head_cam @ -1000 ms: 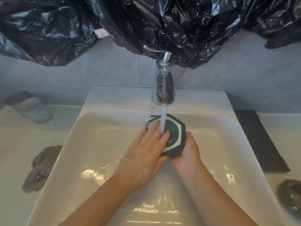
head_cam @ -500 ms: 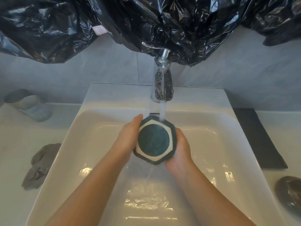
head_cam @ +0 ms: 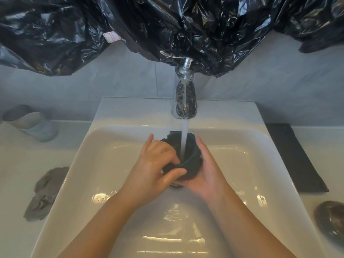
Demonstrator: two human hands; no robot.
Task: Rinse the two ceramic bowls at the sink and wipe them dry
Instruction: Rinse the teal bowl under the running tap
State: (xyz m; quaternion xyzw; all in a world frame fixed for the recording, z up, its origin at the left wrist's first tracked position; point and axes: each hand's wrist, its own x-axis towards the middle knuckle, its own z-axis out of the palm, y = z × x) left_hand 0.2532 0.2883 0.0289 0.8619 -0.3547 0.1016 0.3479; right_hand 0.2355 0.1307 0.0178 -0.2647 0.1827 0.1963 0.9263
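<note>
Dark green bowl (head_cam: 188, 161) is over the middle of the sink (head_cam: 96, 164), under the tap (head_cam: 184, 101), tipped so its opening faces up and back; the stream (head_cam: 184, 140) lands inside it. Right hand (head_cam: 206, 170) cups it from below and from the right side, grip closed on the wall. Left hand (head_cam: 158, 164) is on the near rim, thumb across the front and fingers curled in, so clamped on the bowl too.

Risks, my read:
- Wet glaze plus wet skin: a slip drops ceramic into a hard basin, likely a chip or crack. Most likely while turning it, when one hand lets go.
- Stream hitting the tilted inner wall can spray out over the table.
- Bowl sits close under the spout; lifting it could knock the rim on the metal.

Grey cloth (head_cam: 46, 192) lies on the table left of the sink, well apart, so reaching it means a one-handed carry. A dark round object (head_cam: 329, 218) at far right may be the second bowl; can't tell.
</note>
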